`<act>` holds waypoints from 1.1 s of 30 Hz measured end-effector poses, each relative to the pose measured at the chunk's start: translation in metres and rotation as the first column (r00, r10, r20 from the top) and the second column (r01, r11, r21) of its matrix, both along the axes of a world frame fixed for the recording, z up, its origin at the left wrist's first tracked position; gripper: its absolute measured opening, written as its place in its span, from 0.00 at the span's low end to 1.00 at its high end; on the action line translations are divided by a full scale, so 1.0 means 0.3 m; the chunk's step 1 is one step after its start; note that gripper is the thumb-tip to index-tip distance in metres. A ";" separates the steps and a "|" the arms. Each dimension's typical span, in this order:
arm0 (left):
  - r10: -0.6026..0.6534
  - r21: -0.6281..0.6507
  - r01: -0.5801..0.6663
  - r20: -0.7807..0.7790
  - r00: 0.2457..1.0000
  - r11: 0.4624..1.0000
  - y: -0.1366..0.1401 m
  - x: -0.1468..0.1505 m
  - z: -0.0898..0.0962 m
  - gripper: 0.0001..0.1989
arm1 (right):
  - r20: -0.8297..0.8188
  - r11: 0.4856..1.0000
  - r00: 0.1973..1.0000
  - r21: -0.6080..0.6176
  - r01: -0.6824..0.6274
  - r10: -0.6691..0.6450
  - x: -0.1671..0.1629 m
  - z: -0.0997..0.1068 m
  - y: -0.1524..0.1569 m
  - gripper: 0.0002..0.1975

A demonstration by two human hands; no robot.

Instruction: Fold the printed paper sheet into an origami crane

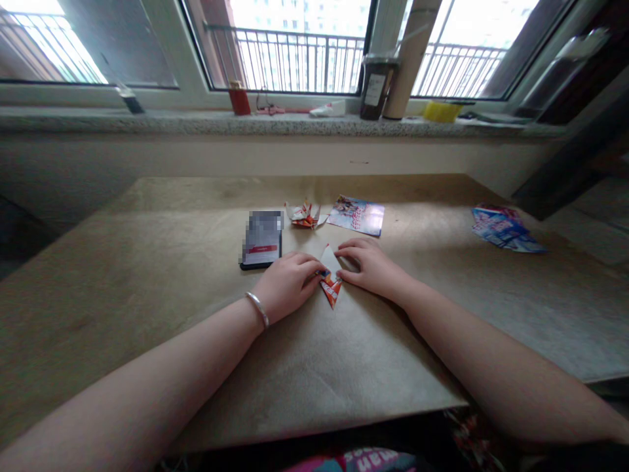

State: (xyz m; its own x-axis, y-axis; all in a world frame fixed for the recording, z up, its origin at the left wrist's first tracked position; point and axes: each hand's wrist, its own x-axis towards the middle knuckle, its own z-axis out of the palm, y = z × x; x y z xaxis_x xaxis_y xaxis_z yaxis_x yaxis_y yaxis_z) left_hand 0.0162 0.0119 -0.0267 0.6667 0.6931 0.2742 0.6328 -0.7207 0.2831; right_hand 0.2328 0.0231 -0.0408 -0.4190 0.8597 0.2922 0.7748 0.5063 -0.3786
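A small folded paper [331,259], white at its upper point and red-orange printed at its lower one, lies kite-shaped on the table between my hands. My left hand [291,280], with a silver bangle at the wrist, pinches its left edge with thumb and fingertips. On the opposite side my right hand [369,267] curves in, thumb and fingertips holding the right edge. Just beyond the hands sits a folded paper crane [306,214] in white, red and orange. A phone [262,240] with a blurred screen lies left of it.
A printed sheet [358,216] lies beyond my right hand on the table [147,262]. Several blue and red printed papers [506,228] are fanned at the right. On the windowsill stand a dark jar [377,88], a red container [239,99] and a yellow object [441,111].
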 end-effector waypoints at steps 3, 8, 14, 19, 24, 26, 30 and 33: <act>0.024 -0.039 -0.023 0.047 0.999 0.999 0.008 -0.005 -0.004 0.09 | -0.043 1.000 0.999 -0.013 -0.009 0.008 -0.001 -0.004 0.002 0.17; 0.062 -0.049 -0.059 0.071 0.996 0.997 0.014 -0.003 -0.005 0.06 | -0.116 0.998 0.992 -0.042 -0.044 0.039 -0.004 -0.008 0.004 0.10; 0.090 -0.069 -0.082 0.124 0.988 0.994 0.012 0.001 -0.008 0.10 | -0.140 0.995 0.987 -0.048 -0.086 0.079 -0.006 -0.005 -0.003 0.08; 0.081 -0.110 -0.060 0.200 0.976 0.992 0.011 -0.002 -0.018 0.23 | -0.150 0.993 0.983 -0.047 -0.111 0.103 -0.010 -0.006 -0.007 0.07; 0.068 -0.112 -0.047 0.188 0.980 0.993 0.016 -0.003 -0.019 0.23 | -0.152 0.986 0.977 -0.044 -0.160 0.151 -0.009 0.002 -0.009 0.06; 0.068 -0.110 -0.048 0.191 0.979 0.993 0.019 -0.004 -0.020 0.23 | -0.159 0.979 0.969 -0.048 -0.200 0.190 -0.007 0.009 -0.009 0.05; 0.057 -0.112 -0.035 0.194 0.979 0.993 0.024 -0.008 -0.024 0.23 | -0.179 0.964 0.955 -0.080 -0.254 0.236 -0.001 0.014 -0.004 0.05; 0.049 -0.121 -0.028 0.172 0.984 0.992 0.024 -0.010 -0.024 0.20 | -0.190 0.964 0.955 -0.096 -0.247 0.226 0.003 0.007 0.003 0.04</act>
